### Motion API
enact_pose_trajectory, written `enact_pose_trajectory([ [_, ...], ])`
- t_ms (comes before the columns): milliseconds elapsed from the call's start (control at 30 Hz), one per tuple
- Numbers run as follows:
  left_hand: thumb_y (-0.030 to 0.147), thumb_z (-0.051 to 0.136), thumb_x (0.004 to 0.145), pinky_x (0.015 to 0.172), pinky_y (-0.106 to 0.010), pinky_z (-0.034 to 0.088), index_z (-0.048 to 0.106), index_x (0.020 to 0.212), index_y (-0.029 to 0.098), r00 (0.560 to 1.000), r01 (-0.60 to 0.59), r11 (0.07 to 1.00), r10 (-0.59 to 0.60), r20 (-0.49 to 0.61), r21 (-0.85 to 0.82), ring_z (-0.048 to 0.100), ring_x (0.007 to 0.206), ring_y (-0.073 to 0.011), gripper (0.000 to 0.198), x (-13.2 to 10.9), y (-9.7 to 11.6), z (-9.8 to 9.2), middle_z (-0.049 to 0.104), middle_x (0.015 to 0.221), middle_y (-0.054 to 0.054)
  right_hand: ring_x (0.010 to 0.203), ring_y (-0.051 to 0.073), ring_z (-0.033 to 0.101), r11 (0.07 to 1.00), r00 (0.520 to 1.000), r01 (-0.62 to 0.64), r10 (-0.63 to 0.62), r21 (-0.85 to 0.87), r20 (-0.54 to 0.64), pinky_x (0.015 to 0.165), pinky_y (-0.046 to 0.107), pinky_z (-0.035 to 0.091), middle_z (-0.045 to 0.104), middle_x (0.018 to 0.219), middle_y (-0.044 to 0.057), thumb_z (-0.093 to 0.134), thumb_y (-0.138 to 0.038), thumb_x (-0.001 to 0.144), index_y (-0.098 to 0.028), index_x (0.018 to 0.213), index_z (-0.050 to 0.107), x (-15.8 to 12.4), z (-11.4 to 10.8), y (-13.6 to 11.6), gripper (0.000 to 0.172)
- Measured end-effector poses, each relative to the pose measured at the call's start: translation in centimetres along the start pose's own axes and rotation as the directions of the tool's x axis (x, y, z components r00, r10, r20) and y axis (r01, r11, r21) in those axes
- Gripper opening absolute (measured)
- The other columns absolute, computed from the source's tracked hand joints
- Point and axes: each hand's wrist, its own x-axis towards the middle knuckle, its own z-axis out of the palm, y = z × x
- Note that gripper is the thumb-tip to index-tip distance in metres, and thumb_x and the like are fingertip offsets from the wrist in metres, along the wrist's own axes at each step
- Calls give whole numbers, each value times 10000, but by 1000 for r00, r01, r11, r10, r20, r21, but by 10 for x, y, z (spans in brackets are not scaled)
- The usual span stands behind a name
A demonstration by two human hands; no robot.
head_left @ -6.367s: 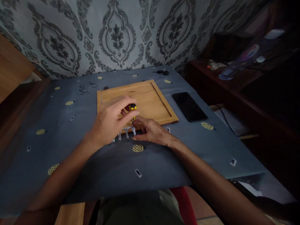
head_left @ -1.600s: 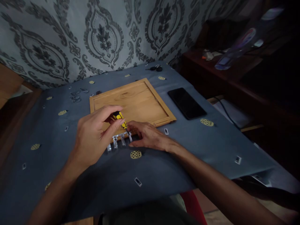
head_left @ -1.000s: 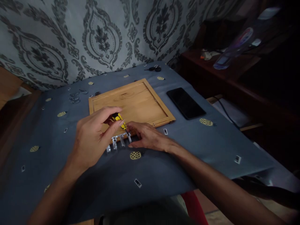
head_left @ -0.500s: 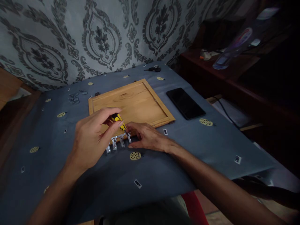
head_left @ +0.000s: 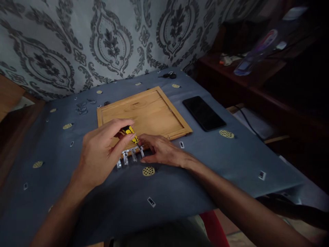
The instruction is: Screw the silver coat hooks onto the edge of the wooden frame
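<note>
My left hand [head_left: 99, 152] is closed around the handle of a small yellow-and-black screwdriver [head_left: 134, 138]. The screwdriver tilts downward, its tip at the right end of a shiny hook rail [head_left: 125, 158] with several hooks. That rail lies along the near edge of a framed wooden board [head_left: 144, 111], its hooks pointing toward me. From the right side, my right hand [head_left: 164, 151] pinches the rail's right end, with the thumb by the last hook and the fingers behind the screwdriver's tip. Whatever lies under the tip is too small to make out.
A black phone [head_left: 204, 113] lies right of the board on the blue patterned tablecloth [head_left: 180, 192]. Keys [head_left: 169, 74] rest near the wall, and several loose wire-like pieces [head_left: 81, 108] lie at the back left. A plastic bottle [head_left: 257, 51] stands on the dark side furniture.
Almost nothing differs. Both hands, the screwdriver and the rail keep their places, and the view shifts very slightly.
</note>
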Motion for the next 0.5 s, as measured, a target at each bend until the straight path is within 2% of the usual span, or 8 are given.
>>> enact_pose_trajectory([
  [500,218,638,927,709,-254,594,685,1072,258,999,33,999,-32,40,-21,713,687,-126,157,1,1,-3,763,978,8,874,187,656,1000,1000,-18,18,-9,3,790,331,490,714,1158,54,799,-236,753,-222,1225,598,1,1,1,513],
])
